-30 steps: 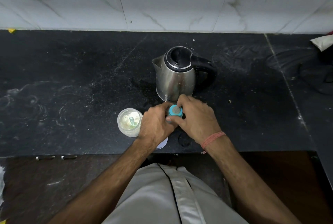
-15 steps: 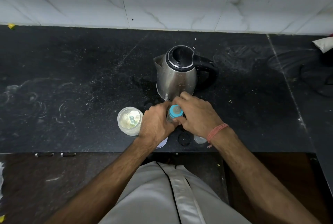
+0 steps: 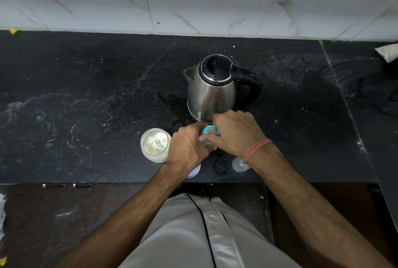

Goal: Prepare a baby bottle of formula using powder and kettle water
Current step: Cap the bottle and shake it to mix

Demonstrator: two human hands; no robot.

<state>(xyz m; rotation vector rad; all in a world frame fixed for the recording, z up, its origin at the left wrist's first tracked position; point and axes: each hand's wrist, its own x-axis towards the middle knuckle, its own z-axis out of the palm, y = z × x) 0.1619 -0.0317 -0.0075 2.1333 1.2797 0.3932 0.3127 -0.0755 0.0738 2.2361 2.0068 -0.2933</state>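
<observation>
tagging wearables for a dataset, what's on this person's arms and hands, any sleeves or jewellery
Both forearms are bare, with no sleeves in view. The right hand has a reddish-orange thread band wound in several strands around its wrist. The left hand and its wrist carry nothing. No rings, watch or gloves show on either hand.

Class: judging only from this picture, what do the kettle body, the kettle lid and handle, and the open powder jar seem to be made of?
Silver kettle body: likely brushed stainless steel; streaky metallic reflections.
Black kettle lid and black kettle handle: probably moulded plastic; dark, smooth, softly glossy.
Clear round powder jar: transparent wall showing white powder; glass or clear plastic, cannot tell.
</observation>
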